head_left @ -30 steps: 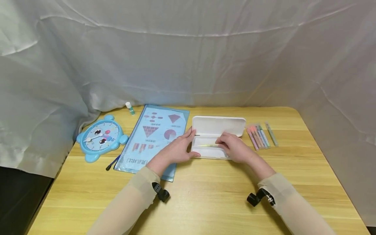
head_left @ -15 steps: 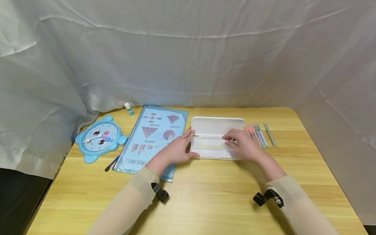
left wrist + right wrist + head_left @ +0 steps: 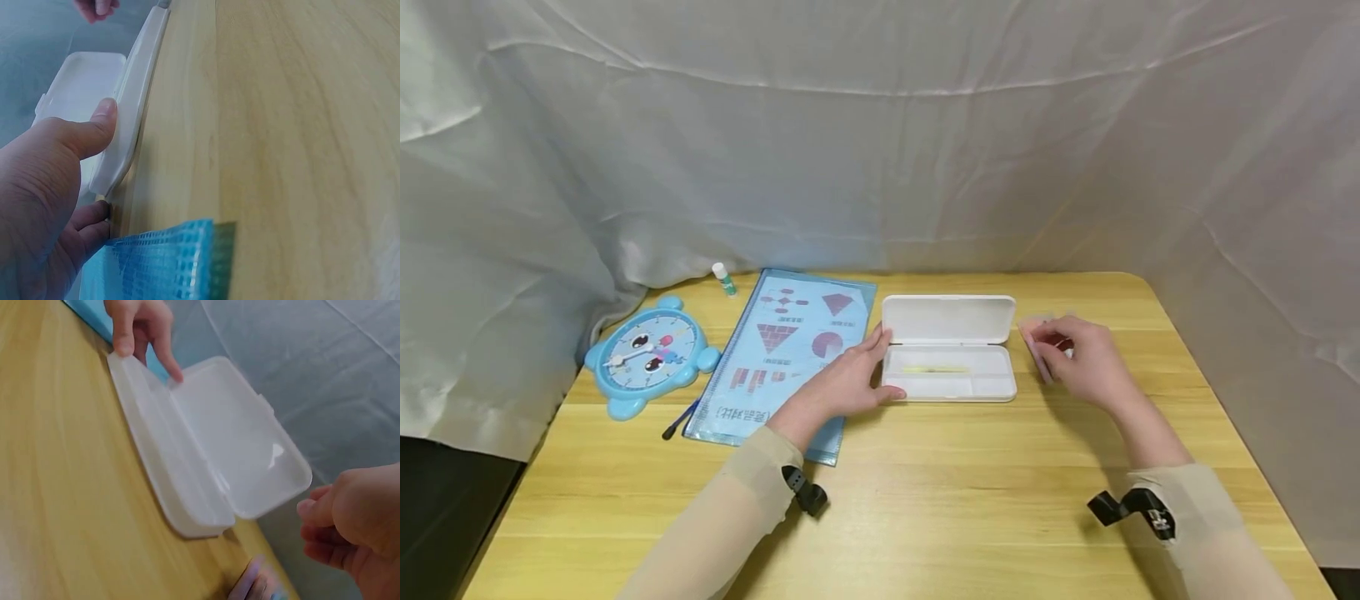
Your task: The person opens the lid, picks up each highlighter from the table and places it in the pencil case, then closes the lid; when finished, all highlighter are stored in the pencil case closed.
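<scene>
A white pencil case [image 3: 947,389] stands with its lid up in the head view, and a thin yellow pen [image 3: 936,369] lies in its rear compartment. My left hand [image 3: 846,383] holds the case's left end, thumb on the front corner and fingers by the lid hinge. Over a row of coloured markers [image 3: 1038,357] to the right is my right hand [image 3: 1078,358], which hides most of them. The right wrist view has that hand's fingers [image 3: 325,515] loosely bent with nothing seen between them. Below, the markers [image 3: 250,584] are blurred.
A blue zip folder [image 3: 782,350] with printed charts lies left of the case, a dark brush-like stick [image 3: 679,422] by its edge. Farther left is a blue toy clock [image 3: 651,357]. A glue stick [image 3: 725,280] stands at the back, near the grey curtain [image 3: 880,167].
My right hand has let go of the yellow pen inside the case and moved right, to over the markers. The left hand keeps its hold on the case.
</scene>
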Tool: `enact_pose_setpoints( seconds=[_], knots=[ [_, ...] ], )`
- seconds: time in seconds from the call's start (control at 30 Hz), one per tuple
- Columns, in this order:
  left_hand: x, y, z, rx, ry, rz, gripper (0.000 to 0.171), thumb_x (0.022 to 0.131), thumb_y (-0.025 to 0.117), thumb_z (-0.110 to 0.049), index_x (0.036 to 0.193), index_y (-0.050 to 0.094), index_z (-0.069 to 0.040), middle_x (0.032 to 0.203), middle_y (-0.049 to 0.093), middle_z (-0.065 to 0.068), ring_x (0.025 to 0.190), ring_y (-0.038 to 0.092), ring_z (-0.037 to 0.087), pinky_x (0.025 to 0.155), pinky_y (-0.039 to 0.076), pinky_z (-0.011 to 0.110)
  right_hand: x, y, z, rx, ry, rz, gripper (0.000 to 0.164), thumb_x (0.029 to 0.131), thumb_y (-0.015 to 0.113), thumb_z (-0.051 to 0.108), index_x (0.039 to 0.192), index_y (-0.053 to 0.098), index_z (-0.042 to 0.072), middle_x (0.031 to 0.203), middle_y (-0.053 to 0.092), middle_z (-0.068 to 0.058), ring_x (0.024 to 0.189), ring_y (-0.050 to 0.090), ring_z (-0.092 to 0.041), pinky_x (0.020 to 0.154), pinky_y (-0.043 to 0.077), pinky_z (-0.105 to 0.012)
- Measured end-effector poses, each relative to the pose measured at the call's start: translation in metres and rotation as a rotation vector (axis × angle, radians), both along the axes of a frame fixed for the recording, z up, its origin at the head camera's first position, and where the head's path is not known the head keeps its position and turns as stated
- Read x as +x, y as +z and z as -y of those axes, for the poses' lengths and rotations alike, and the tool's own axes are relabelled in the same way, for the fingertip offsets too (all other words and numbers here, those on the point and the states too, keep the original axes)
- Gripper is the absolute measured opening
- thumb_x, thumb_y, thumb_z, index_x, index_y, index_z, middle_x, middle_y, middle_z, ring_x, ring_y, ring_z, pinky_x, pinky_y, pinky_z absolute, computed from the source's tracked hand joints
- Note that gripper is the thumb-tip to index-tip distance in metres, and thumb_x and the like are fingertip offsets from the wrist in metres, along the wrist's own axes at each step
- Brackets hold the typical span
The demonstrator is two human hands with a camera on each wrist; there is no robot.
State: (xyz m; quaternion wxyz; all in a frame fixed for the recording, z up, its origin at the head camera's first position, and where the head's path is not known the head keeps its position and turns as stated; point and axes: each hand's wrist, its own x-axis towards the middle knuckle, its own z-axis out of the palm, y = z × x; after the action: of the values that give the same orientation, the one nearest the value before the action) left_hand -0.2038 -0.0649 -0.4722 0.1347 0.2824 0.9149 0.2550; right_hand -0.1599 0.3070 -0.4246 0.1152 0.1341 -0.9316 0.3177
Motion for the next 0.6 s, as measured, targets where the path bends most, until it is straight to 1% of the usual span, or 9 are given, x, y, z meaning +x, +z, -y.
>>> enact_pose_setpoints(
  seconds=[0.03,0.13,0.2,0.27,0.43,0.6],
  knots=[
    [0.000,0.000,0.000,0.000,0.000,0.001,0.108,0.095,0.075,-0.057,0.170,0.012,-0.010,0.175,0.006,0.013,0.156,0.026,0.033,0.122,0.032,0.043,0.000,-0.002,-0.002,0.007,-0.014,0.021,0.014,0.095,0.075,-0.004,0.108,0.077,-0.006,0.098,0.075,-0.018,0.083,0.070,-0.030,0.071,0.056,-0.031],
    [0.000,-0.001,0.001,-0.001,0.000,0.003,0.108,0.095,0.075,-0.057,0.170,0.012,-0.010,0.175,0.005,0.012,0.156,0.026,0.033,0.122,0.031,0.043,0.002,-0.009,-0.005,0.024,-0.042,0.112,0.017,0.096,0.075,-0.001,0.110,0.075,-0.011,0.096,0.075,-0.021,0.083,0.071,-0.033,0.073,0.060,-0.043],
    [0.000,-0.002,0.001,-0.001,-0.001,0.002,0.108,0.095,0.075,-0.057,0.170,0.012,-0.011,0.175,0.005,0.012,0.156,0.027,0.033,0.122,0.032,0.043,0.003,-0.014,-0.006,0.047,-0.063,0.151,0.020,0.096,0.075,0.002,0.110,0.074,-0.013,0.095,0.075,-0.022,0.084,0.072,-0.034,0.075,0.061,-0.049],
    [0.000,-0.002,0.001,0.000,-0.002,-0.001,0.108,0.095,0.075,-0.057,0.170,0.012,-0.011,0.175,0.005,0.012,0.155,0.027,0.033,0.122,0.032,0.043,0.004,-0.020,-0.005,0.067,-0.092,0.176,0.021,0.097,0.075,0.004,0.109,0.074,-0.013,0.094,0.075,-0.021,0.084,0.071,-0.034,0.076,0.060,-0.052],
    [-0.001,-0.002,0.001,0.009,-0.006,-0.004,0.108,0.095,0.075,-0.056,0.171,0.011,-0.013,0.175,0.006,0.012,0.155,0.029,0.034,0.121,0.033,0.043,0.007,-0.032,-0.003,0.100,-0.144,0.181,0.018,0.094,0.078,0.004,0.103,0.075,-0.011,0.090,0.075,-0.018,0.082,0.071,-0.033,0.076,0.059,-0.053],
    [-0.001,-0.001,0.000,-0.001,-0.005,-0.004,0.108,0.095,0.075,-0.056,0.171,0.011,-0.013,0.175,0.005,0.012,0.155,0.029,0.033,0.121,0.033,0.042,0.008,-0.036,0.000,0.142,-0.160,0.167,0.018,0.091,0.080,0.004,0.100,0.075,-0.011,0.084,0.074,-0.016,0.079,0.070,-0.033,0.076,0.057,-0.054]
  ],
)
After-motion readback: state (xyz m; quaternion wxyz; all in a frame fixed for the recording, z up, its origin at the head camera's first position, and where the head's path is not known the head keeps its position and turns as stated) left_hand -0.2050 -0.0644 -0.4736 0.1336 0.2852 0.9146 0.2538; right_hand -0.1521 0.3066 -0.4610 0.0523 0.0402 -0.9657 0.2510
